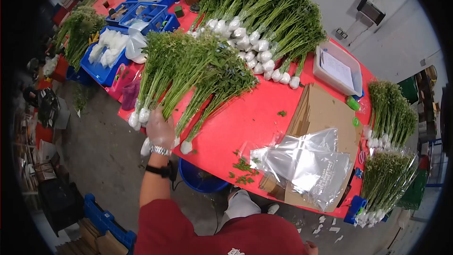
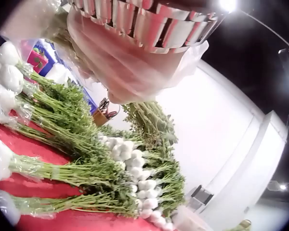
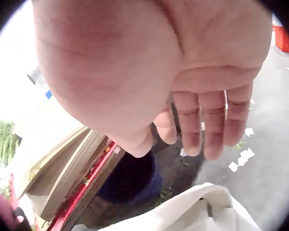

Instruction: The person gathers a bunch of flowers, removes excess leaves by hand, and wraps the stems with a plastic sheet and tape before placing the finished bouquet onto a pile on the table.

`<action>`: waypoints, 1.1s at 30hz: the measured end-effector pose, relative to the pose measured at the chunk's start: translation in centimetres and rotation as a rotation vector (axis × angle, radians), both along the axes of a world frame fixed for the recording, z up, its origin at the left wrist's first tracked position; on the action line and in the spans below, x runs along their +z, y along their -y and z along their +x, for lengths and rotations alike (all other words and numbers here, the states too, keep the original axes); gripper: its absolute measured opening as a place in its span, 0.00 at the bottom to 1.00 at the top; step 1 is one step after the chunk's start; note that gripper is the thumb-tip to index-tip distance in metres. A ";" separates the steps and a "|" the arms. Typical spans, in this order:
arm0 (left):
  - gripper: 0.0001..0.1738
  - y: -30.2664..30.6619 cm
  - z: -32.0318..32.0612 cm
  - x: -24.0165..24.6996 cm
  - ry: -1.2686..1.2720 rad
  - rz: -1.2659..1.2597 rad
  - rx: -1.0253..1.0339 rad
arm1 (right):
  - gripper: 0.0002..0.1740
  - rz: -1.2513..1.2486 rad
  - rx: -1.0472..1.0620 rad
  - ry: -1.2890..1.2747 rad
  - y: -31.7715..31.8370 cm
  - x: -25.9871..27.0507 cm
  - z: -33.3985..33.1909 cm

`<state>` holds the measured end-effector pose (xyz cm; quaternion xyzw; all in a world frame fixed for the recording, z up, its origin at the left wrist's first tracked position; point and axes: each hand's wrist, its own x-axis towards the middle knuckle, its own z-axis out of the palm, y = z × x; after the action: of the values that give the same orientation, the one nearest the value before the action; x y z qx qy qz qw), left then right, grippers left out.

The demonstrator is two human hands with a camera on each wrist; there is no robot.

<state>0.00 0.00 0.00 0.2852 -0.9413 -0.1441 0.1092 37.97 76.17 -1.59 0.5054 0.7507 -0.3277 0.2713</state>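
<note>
My left hand (image 1: 160,131), in a thin see-through plastic glove, grips a bunch of leafy green stems (image 1: 178,95) low down at the table's near left edge. A white wrapped stem end (image 1: 145,147) shows just below that hand. In the left wrist view the gloved hand (image 2: 127,60) covers most of what it grips. More bunches with white wrapped ends (image 1: 186,148) lie on either side of it. My right hand (image 3: 183,72) hangs beside the body past the table edge, bare, its fingers loose and holding nothing; the head view catches only its edge.
A large row of wrapped bunches (image 1: 255,23) lies across the back of the red table (image 1: 236,118). Clear plastic sleeves (image 1: 302,160) lie on cardboard (image 1: 330,108) at right. Blue trays (image 1: 106,66) stand at left, a white bin (image 1: 337,68) at back right, a blue bucket (image 1: 198,179) under the edge.
</note>
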 end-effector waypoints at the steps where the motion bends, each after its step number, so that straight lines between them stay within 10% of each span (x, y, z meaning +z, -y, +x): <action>1: 0.28 -0.9 1.3 0.8 -0.094 0.029 0.001 | 0.28 -0.088 0.115 0.070 -2.2 -0.8 0.7; 3: 0.25 -1.7 2.7 2.7 -0.272 0.008 -0.007 | 0.36 -0.216 0.238 0.050 -1.1 -6.0 -1.5; 5: 0.21 -5.3 6.3 3.4 -0.372 0.427 -0.019 | 0.23 -0.031 0.684 -0.029 -0.7 -4.8 -3.9; 13: 0.23 -27.0 15.1 8.1 -0.598 1.536 -0.275 | 0.30 -0.317 1.055 -0.831 21.9 14.0 -23.2; 19: 0.16 -36.5 20.7 13.7 -0.149 1.218 -0.793 | 0.32 -0.787 0.912 -0.922 21.0 14.4 -20.9; 21: 0.13 -37.2 22.8 15.4 -0.069 0.358 -1.075 | 0.30 -0.937 0.747 -1.007 17.9 12.1 -17.5; 33: 0.14 -45.5 29.3 21.5 -0.632 0.821 -0.718 | 0.23 -0.668 0.733 -1.094 9.6 12.6 -1.3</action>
<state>29.27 45.46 21.51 -0.0864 -0.7686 -0.5986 0.2085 36.71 66.53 11.02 -0.1229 0.7597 -0.6322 0.0897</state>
